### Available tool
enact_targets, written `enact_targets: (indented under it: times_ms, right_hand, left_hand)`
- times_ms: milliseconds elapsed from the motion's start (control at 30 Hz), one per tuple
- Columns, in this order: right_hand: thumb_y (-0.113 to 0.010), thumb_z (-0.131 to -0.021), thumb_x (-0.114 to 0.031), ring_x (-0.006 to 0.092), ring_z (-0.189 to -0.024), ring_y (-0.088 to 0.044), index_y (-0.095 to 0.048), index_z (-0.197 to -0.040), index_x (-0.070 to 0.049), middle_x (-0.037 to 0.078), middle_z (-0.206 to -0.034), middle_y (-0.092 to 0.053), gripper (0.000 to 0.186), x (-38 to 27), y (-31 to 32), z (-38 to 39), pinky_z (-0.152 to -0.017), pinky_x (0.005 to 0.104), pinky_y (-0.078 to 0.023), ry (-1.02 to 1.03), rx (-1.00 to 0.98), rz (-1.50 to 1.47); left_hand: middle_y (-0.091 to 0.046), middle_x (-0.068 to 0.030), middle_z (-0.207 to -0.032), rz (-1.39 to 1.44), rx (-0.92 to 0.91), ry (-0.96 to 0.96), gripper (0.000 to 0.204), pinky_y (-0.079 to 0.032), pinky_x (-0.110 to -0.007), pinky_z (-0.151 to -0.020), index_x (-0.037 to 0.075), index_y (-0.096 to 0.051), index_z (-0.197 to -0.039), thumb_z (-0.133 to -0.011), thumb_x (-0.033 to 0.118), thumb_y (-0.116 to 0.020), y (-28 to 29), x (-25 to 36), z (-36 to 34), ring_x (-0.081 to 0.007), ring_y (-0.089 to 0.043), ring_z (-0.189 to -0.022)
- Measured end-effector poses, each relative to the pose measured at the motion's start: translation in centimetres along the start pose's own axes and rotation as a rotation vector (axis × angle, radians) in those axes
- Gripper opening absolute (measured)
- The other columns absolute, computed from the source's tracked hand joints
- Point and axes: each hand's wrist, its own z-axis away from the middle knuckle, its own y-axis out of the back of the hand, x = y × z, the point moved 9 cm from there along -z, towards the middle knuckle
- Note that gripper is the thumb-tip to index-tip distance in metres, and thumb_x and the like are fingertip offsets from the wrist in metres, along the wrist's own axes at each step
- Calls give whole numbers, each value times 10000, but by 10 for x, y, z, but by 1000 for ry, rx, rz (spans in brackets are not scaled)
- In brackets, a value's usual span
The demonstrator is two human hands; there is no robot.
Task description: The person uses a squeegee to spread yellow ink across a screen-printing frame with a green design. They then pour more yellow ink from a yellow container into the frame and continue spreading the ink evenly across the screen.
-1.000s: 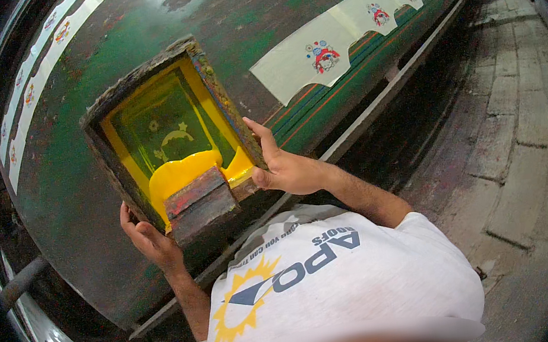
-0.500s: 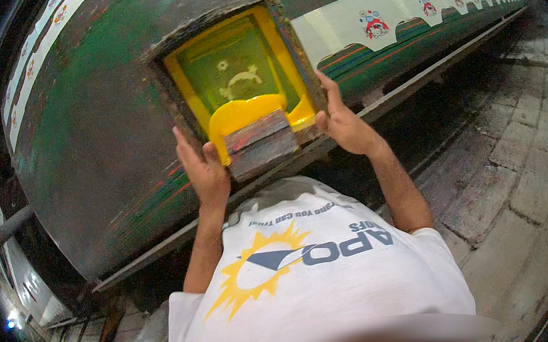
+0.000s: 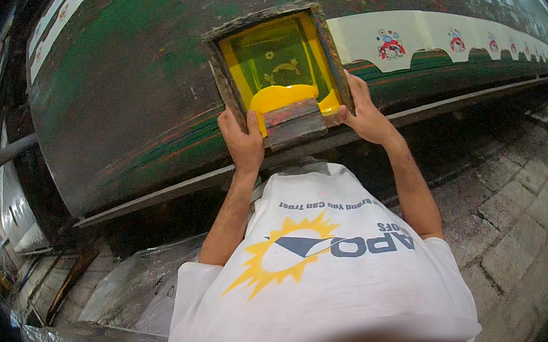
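Note:
A wooden screen-printing frame (image 3: 227, 82) lies over the dark printing table, roughly square to its near edge. Its mesh shows a small flower-and-shape design through yellow-green film. A thick pool of yellow ink (image 3: 283, 94) sits at the near end. Behind it a wooden squeegee (image 3: 295, 122) rests inside the frame. My left hand (image 3: 243, 141) grips the frame's near left corner, thumb toward the ink. On the opposite side, my right hand (image 3: 367, 118) holds the right rail, thumb at the near corner. Whether the frame touches the table, I cannot tell.
A long white strip (image 3: 407, 37) with scalloped edge and repeated red-and-blue prints runs rightward along the table (image 3: 127, 106). Another printed strip (image 3: 52, 31) lies far left. A metal rail (image 3: 176, 189) borders the near edge. Paving (image 3: 512, 213) and clear plastic sheeting (image 3: 133, 292) cover the floor.
The screen-printing frame has turned from a tilt to nearly straight with the table edge. In the view it and both hands sit farther right. Both hands keep their hold.

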Motion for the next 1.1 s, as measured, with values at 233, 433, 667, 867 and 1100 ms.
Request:
enact_targets:
  times_ms: [233, 433, 667, 867, 1100]
  right_hand:
    - [-497, -988, -799, 446, -1550, -299, -132, -1703, -23, 279, -1623, -286, 1116, 6, 3, 9, -1288, 523, -283, -24, 20, 55]
    - [-502, -987, -802, 444, -1506, -349, -143, -1708, -33, 263, -1583, -331, 1113, 13, 2, 6, -1266, 551, -291, -14, 31, 81]
    - [-496, -1008, -775, 451, -1495, -359, -145, -1716, -53, 253, -1588, -340, 1071, 21, -1, 6, -1265, 572, -274, -23, 61, 120]
    - [-565, -1040, -659, 428, -1456, -405, -237, -1702, -61, 233, -1611, -339, 950, -8, 18, 15, -1229, 553, -369, -101, 107, 298]
    - [-865, -871, -369, 375, -1362, -517, -604, -1428, -53, 155, -1431, -567, 691, -106, -10, 26, -1173, 504, -431, 446, 75, 402]
  left_hand:
    - [-474, -272, -1382, -43, -6, -20, 603, -385, -490, -1156, -124, -476, -1487, -1057, 255, -665, -4, -1, -1, -424, -486, -1319]
    - [-490, -250, -1367, 4, -39, 23, 556, -376, -474, -1168, -93, -510, -1462, -1067, 274, -648, -9, -5, 0, -415, -490, -1329]
    - [-457, -244, -1359, 9, -84, 36, 591, -376, -485, -1153, -94, -482, -1508, -1054, 246, -648, -13, -7, -2, -397, -456, -1324]
    - [-465, -223, -1286, -19, -92, 4, 597, -392, -473, -1116, -83, -469, -1524, -1087, 303, -597, -11, -2, -2, -387, -483, -1251]
    - [-517, -203, -1215, -29, -56, -3, 562, -447, -445, -1043, -103, -522, -1489, -1138, 337, -524, -6, 3, -6, -357, -541, -1158]
